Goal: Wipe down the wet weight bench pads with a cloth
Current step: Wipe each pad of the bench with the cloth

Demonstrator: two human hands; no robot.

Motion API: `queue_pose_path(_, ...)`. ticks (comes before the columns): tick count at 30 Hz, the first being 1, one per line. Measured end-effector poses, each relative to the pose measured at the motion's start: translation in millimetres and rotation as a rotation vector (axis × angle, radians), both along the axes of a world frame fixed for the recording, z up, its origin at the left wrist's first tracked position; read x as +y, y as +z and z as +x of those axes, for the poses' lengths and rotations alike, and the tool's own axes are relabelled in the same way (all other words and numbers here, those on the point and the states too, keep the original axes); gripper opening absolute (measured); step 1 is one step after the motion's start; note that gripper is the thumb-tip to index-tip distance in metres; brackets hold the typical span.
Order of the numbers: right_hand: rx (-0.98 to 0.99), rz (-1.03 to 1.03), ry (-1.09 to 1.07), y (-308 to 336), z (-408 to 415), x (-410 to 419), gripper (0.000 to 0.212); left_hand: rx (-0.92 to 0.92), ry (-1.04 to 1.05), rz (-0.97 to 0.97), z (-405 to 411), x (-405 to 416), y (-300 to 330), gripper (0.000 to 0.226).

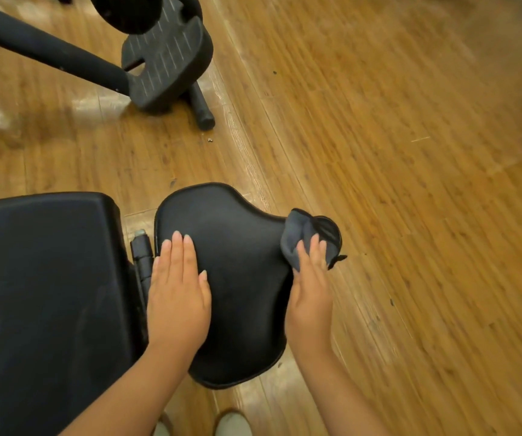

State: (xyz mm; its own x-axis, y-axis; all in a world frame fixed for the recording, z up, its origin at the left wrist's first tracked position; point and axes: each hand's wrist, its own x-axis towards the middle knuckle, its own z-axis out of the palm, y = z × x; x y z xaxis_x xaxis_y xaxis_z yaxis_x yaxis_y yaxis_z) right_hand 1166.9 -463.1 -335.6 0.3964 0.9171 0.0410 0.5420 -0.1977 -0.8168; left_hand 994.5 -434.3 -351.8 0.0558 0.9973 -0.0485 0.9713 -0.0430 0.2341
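Back pad [45,294]: a big black pad is seen at the left, cut off by the picture's edge.
Hinge [141,256]: a black bar is seen in the gap between the two pads.
Left hand [178,291]: it is laid flat on the seat pad, palm down, fingers straight and close together.
Seat pad [241,278]: its long way runs near to far; its narrow tip is pointed right.
Right hand [311,287]: it is pressed on the cloth, fingers straight.
Cloth [297,237]: dark and bunched, it is held against the pad's narrow tip.
Floor [410,184]: wood planks are seen.
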Motion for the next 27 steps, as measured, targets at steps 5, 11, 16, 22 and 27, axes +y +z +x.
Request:
queue_pose_path(5, -0.074, -0.002, 0.078, -18, -39, -40, 0.053, -0.002, -0.007, 0.011, -1, -1, -3, 0.061)
queue_pose_path(11, -0.500, -0.092, 0.331, -39, -60, -83, 0.033, 0.022, -0.021, 0.010, -1, -1, -2, 0.060)
queue_pose_path(16, -0.716, -0.071, 0.479, -31, -58, -103, 0.038, 0.042, -0.049, -0.011, -2, 2, 2, 0.060)
queue_pose_path(22, -0.743, -0.225, 0.604, 0, -52, -54, 0.056, -0.026, -0.132, 0.017, -18, 6, 4, 0.056)
queue_pose_path(27, -0.804, -0.225, 0.626, 2, -57, 2, 0.051, -0.054, -0.185, 0.023, -26, 5, 1, 0.055)
